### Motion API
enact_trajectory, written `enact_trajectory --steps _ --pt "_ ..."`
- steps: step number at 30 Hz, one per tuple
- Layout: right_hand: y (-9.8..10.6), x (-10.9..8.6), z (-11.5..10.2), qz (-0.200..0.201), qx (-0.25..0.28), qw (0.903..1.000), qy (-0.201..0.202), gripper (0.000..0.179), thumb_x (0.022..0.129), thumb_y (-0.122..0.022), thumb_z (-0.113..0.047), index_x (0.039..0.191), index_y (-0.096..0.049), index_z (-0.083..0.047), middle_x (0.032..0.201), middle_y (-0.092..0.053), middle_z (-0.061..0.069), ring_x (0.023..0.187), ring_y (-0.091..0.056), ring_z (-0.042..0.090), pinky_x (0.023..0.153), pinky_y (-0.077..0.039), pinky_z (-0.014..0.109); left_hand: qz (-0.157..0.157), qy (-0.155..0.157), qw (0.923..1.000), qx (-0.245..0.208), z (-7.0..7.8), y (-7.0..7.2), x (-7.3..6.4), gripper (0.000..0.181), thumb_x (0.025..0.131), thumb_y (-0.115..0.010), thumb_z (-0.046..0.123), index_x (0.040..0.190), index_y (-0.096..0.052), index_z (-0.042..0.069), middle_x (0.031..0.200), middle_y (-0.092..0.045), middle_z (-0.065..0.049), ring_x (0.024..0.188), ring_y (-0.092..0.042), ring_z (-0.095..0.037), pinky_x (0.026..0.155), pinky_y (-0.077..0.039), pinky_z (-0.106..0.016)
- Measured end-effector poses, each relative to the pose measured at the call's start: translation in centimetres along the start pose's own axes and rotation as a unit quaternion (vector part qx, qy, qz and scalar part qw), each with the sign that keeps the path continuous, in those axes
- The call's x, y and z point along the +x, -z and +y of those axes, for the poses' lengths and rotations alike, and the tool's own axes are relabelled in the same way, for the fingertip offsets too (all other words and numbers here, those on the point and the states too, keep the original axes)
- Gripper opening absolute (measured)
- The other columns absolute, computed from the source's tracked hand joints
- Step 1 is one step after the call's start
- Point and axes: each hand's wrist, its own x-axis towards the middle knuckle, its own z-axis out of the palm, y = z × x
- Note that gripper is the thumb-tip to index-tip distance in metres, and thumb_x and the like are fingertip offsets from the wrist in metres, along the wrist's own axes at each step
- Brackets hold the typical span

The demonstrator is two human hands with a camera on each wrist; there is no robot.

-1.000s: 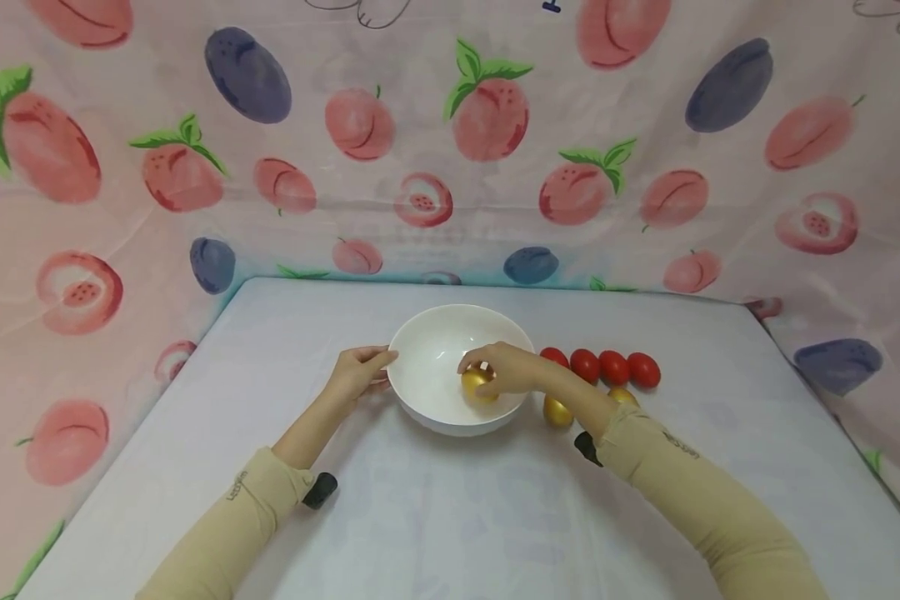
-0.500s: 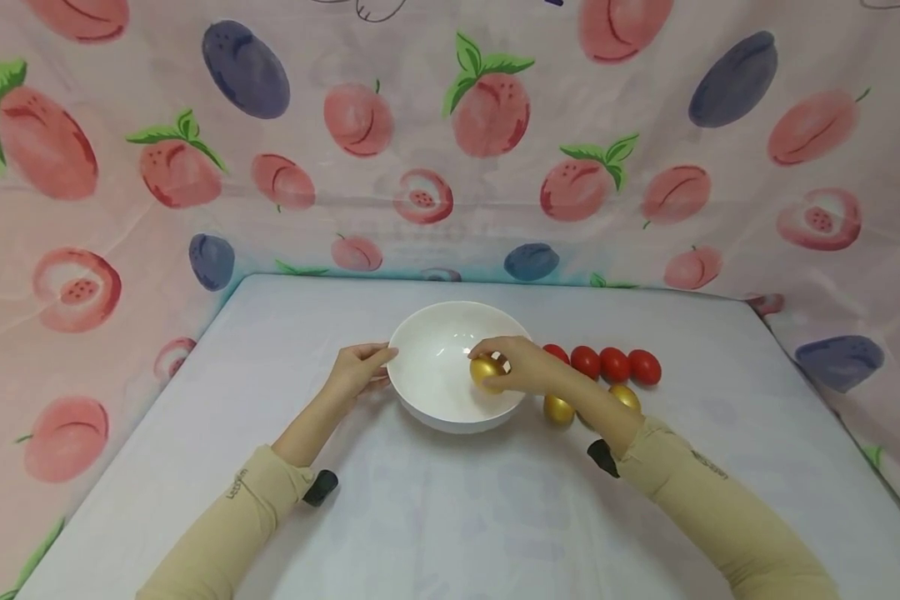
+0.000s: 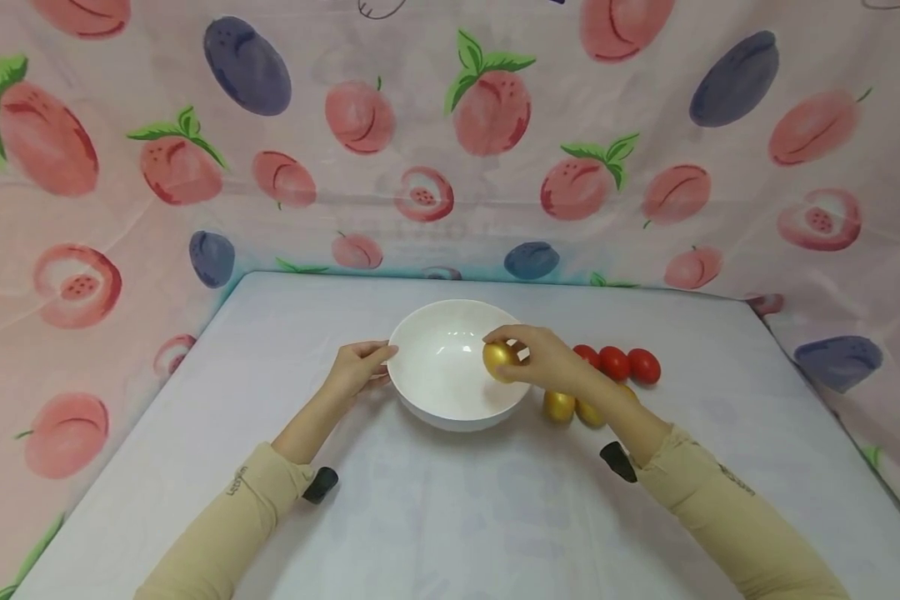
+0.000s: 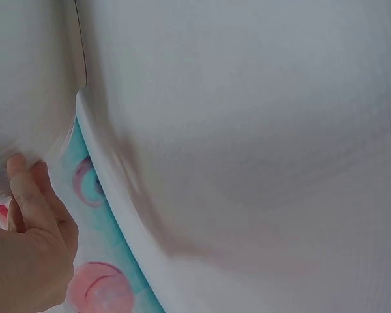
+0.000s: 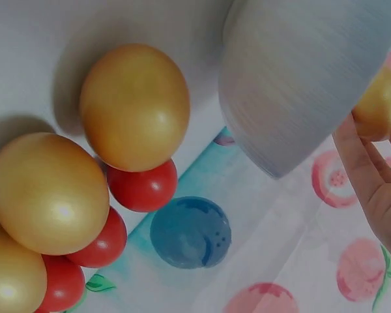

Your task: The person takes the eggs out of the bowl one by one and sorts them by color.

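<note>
A white bowl (image 3: 450,404) stands upright on the table, its inside bare where it shows. My left hand (image 3: 354,368) pinches its left rim between thumb and fingers; the left wrist view shows the fingertips (image 4: 18,166) against the outer wall. Over the bowl's right side, my right hand (image 3: 546,358) holds a shiny golden egg (image 3: 499,362) between thumb and fingers, raised to about rim height. From the right wrist, that egg (image 5: 380,107) shows partly behind the bowl's wall (image 5: 300,78).
Right of the bowl lie several golden eggs (image 3: 558,407) in a front row, partly under my right forearm. Behind them is a row of red eggs (image 3: 614,363), its left end hidden by my hand. A fruit-print cloth (image 3: 420,125) hangs behind the white table (image 3: 450,517).
My right hand has lifted the golden egg from the bowl's bottom up and rightward toward the right rim. The left hand keeps its hold on the bowl, which stays in place.
</note>
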Motion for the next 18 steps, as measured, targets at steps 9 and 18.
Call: enact_trajectory --steps 9,18 --pt "0.3 -1.3 -0.4 0.035 0.007 0.9993 0.005 0.044 0.084 -0.069 -0.012 0.126 -0.056 -0.007 0.124 -0.06 0.012 0.106 -0.057 0.031 0.085 -0.058 0.038 0.0 0.002 1.0 -0.005 -0.4 0.0 0.1 0.047 0.092 -0.06 0.02 0.131 -0.051 -0.005 0.121 -0.06 -0.021 0.069 -0.062 -0.005 0.068 -0.058 -0.017" --pt "1.4 -3.4 0.4 0.057 -0.013 0.9982 -0.011 0.045 0.085 -0.069 -0.018 0.127 -0.055 -0.01 0.13 -0.056 0.012 0.11 -0.056 0.031 0.09 -0.056 0.044 0.004 0.002 0.9999 -0.012 -0.2 0.0 0.1 0.045 0.092 -0.061 0.019 0.129 -0.052 -0.005 0.112 -0.063 -0.016 0.067 -0.061 -0.005 0.067 -0.058 -0.016"
